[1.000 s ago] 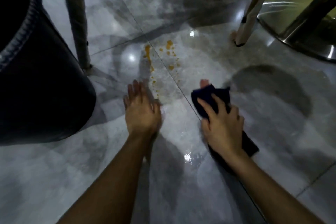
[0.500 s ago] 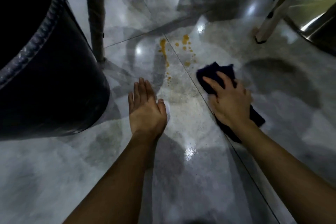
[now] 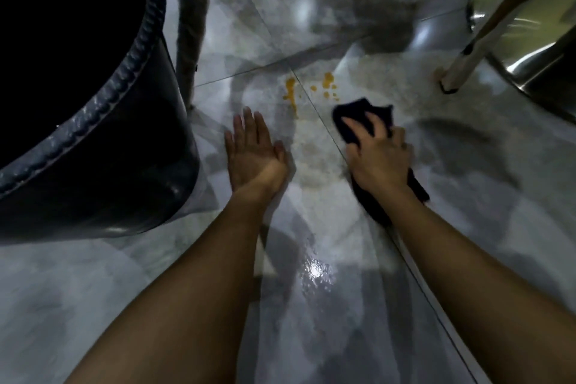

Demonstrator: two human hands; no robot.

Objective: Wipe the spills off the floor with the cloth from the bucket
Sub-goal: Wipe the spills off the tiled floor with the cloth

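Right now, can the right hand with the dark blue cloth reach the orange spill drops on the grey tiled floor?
Probably yes. The right hand presses the dark blue cloth flat just short of the orange spill drops, and only bare grey tiled floor lies between them.

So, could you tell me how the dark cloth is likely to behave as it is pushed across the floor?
The dark cloth looks soft and floppy, bunched unevenly under the right hand. It will probably slide easily, since the tile floor looks glossy and wet.
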